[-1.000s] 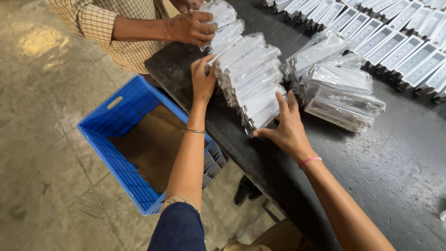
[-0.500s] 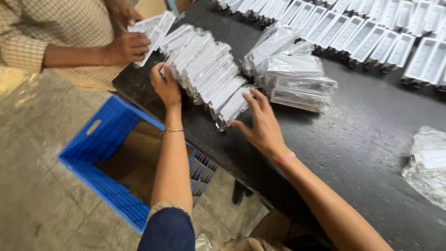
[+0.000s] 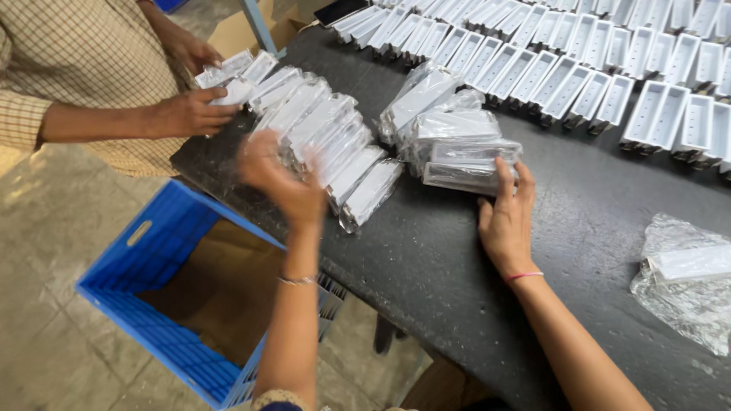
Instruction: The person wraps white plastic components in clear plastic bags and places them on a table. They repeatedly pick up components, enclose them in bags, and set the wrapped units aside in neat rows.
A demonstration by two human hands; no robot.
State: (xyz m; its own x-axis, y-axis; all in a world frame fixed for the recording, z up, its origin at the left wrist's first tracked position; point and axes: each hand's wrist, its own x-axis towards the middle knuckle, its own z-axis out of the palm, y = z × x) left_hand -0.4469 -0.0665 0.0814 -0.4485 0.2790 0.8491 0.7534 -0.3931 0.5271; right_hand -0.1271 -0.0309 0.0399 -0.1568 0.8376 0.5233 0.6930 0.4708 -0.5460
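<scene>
My left hand (image 3: 283, 181) is blurred in motion, fingers apart and holding nothing, just in front of a long leaning row of white plastic parts in clear bags (image 3: 335, 144) at the near edge of the dark table (image 3: 579, 228). My right hand (image 3: 506, 217) lies flat with its fingertips on the near end of a second pile of bagged parts (image 3: 457, 133). It is not closed around any of them. A co-worker in a checked shirt stands at the far left, with a hand (image 3: 190, 113) holding bagged parts at the far end of the row.
A blue plastic crate (image 3: 145, 251) lined with brown cardboard stands on the floor below the table edge. Several unbagged white trays (image 3: 609, 61) are lined up across the back of the table. A loose bagged part (image 3: 685, 281) lies at the right.
My left hand has come off the near end of the row and moved toward me. My right hand has shifted right, from the row to the second pile. The view has moved closer.
</scene>
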